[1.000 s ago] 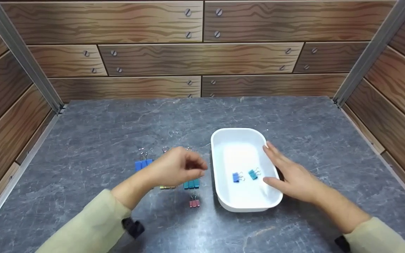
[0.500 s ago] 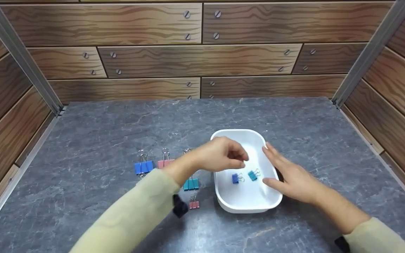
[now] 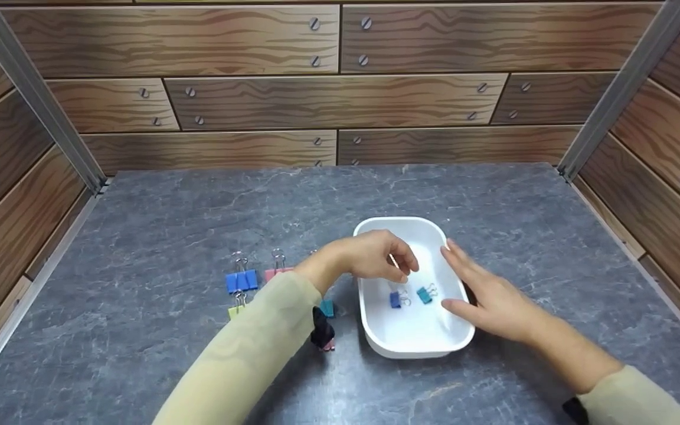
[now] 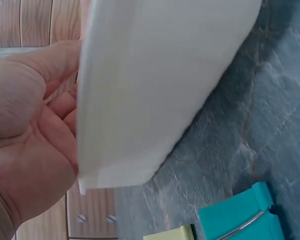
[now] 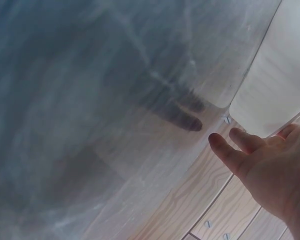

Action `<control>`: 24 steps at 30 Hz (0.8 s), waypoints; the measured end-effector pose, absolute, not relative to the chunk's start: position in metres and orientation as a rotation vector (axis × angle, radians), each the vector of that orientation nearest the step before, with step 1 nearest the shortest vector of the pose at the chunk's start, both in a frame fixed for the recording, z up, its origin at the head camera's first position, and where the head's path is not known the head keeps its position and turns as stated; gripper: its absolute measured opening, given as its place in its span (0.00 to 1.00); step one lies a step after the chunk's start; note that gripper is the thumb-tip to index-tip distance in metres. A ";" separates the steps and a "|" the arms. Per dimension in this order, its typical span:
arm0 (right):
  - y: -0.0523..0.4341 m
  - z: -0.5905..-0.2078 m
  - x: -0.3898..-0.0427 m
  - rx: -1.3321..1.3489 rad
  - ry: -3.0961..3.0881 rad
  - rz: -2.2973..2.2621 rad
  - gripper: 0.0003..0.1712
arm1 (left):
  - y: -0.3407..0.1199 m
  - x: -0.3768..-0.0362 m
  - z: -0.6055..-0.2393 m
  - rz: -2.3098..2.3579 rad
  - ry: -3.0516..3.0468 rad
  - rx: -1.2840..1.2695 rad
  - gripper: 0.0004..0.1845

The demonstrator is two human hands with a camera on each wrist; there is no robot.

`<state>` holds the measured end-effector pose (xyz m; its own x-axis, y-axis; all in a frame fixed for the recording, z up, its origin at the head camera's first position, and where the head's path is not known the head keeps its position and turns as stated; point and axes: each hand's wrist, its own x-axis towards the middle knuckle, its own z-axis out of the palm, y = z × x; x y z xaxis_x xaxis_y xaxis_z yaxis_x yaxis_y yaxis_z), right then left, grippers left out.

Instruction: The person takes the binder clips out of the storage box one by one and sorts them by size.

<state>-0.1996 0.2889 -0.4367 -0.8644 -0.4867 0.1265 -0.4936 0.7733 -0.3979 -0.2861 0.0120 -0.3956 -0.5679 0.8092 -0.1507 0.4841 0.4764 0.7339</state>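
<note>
Binder clip (image 3: 397, 267) pinched by left hand (image 3: 375, 255) over tray (image 3: 369, 233); release low. Right hand (image 3: 487, 295) flat, steadying tray's 3 o'clock rim.

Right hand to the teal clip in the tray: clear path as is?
Probably yes. The right hand rests open against the white tray's right rim, and the teal clip lies just inside it. The left hand hovers over the tray's other side, not between them.

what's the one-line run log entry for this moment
left hand: over white tray, fingers curled, hold unclear | right hand: open against tray's right rim | in tray: blue clip, teal clip | table: more clips
</note>
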 end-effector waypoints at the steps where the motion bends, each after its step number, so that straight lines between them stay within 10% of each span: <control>1: 0.289 -0.437 -0.199 0.813 -2.943 0.667 0.50 | 0.013 -0.287 -0.396 0.888 2.245 1.074 0.14; 24: 0.290 -0.438 -0.201 0.819 -2.956 0.704 0.50 | 0.025 -0.287 -0.406 0.696 2.234 1.083 0.09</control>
